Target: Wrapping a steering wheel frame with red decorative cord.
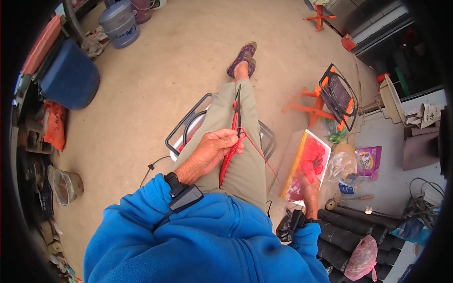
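My left hand [218, 150] pinches a long, narrow black piece partly wound with red cord [228, 160]. It lies over my lap, with its dark pointed end [239, 101] towards my feet and its red end near my waist. A thin red strand [258, 152] runs from my left fingers to the right. My right hand [310, 188] reaches into a white box [303, 203] beside my right leg, against a tangle of red material [313, 152]. Its fingers are blurred and partly hidden there.
Black-framed folding seats stand under my legs and at the right, the latter with orange legs [316, 111]. Black rolls [342, 236] and a pink bag [362, 258] lie at lower right. A blue tub [71, 78], a water jug [119, 26] and a bucket [67, 186] line the left.
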Demonstrator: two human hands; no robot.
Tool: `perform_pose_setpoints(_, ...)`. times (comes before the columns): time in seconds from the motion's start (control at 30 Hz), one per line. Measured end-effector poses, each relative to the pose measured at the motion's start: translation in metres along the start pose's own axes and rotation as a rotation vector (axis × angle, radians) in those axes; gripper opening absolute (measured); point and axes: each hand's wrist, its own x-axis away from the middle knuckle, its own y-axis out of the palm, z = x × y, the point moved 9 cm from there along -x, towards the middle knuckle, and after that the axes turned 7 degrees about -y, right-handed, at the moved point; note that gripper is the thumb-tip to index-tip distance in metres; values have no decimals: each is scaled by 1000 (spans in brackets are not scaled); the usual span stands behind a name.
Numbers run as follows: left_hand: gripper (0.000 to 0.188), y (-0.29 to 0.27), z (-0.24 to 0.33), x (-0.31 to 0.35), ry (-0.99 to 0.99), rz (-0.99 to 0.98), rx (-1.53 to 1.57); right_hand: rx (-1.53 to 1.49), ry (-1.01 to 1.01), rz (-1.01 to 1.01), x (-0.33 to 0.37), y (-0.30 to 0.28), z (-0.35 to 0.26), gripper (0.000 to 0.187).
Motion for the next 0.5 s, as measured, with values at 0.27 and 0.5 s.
perform_pose_setpoints(0.27, 21, 4, -6, -5, 9, 7, 94, -472, 80, -610, 6, 171, -149, 17)
perform_pose_setpoints(0.5, 23, 6, -6, -5, -45, -91, 253, -734, 145, -587, 20, 165, -138, 25)
